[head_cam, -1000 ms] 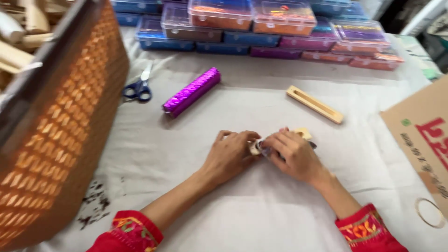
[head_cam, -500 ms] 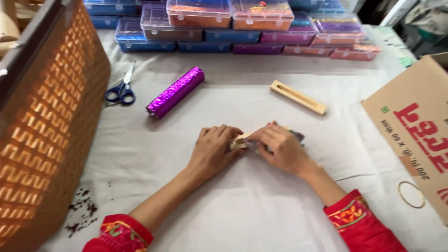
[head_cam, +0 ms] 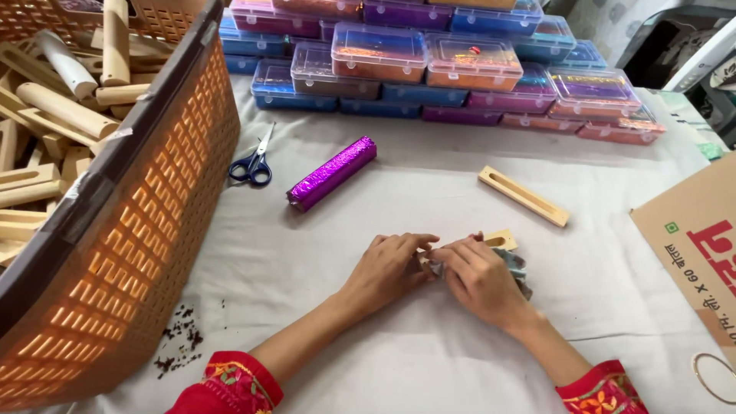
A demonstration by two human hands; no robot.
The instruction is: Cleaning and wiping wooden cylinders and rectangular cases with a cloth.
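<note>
My left hand [head_cam: 387,267] and my right hand [head_cam: 479,277] meet in the middle of the white cloth. Both are closed on a small wooden piece [head_cam: 500,240] partly wrapped in shiny silver foil [head_cam: 518,270]. Only the piece's far end and some crumpled foil show past my fingers. A longer slotted wooden strip [head_cam: 524,196] lies beyond my right hand. A stick wrapped in purple foil [head_cam: 332,173] lies beyond my left hand.
A large orange plastic basket [head_cam: 146,230] full of wooden pieces stands at the left. Blue-handled scissors [head_cam: 254,162] lie by it. Stacked clear boxes [head_cam: 452,69] line the far edge. A cardboard box [head_cam: 694,238] sits at the right, a ring [head_cam: 713,377] beside it. Dark crumbs [head_cam: 180,337] dot the cloth.
The view has shifted, so the basket and boxes sit differently in frame. My hands stay together on the foil-wrapped piece, fingers working slightly.
</note>
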